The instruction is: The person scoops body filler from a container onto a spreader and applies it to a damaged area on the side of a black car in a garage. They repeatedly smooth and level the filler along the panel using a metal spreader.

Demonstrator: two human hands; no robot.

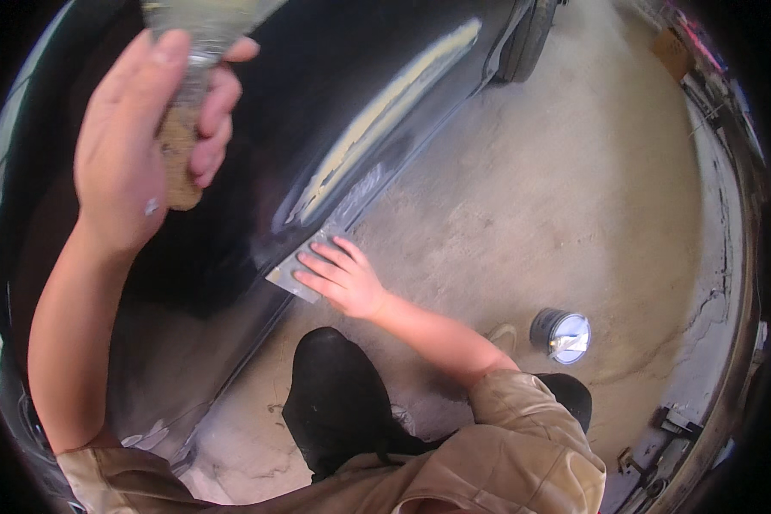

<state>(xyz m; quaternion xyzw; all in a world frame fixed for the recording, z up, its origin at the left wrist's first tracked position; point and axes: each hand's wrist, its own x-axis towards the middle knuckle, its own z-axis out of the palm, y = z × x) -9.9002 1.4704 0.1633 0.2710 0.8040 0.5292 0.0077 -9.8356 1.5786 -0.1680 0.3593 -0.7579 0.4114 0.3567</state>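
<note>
My left hand (150, 128), at upper left, is closed around the worn wooden handle (178, 163) of a putty knife with a smeared metal blade (199, 26). My right hand (343, 283) holds a flat grey spreader (287, 283) against the lower edge of a glossy black car panel (197, 265), its fingers spread over the tool. Above that hand, a long pale yellow filler streak (377, 120) runs diagonally along the panel, with grey smears (360, 188) just beside it.
A round tin (548, 330) with a light tool across its top stands on the concrete floor (522, 188) at right. A tire (522, 43) is at the top. A cardboard box (672, 53) and a long metal rail (737, 257) line the right rim. My knees (334, 385) are below.
</note>
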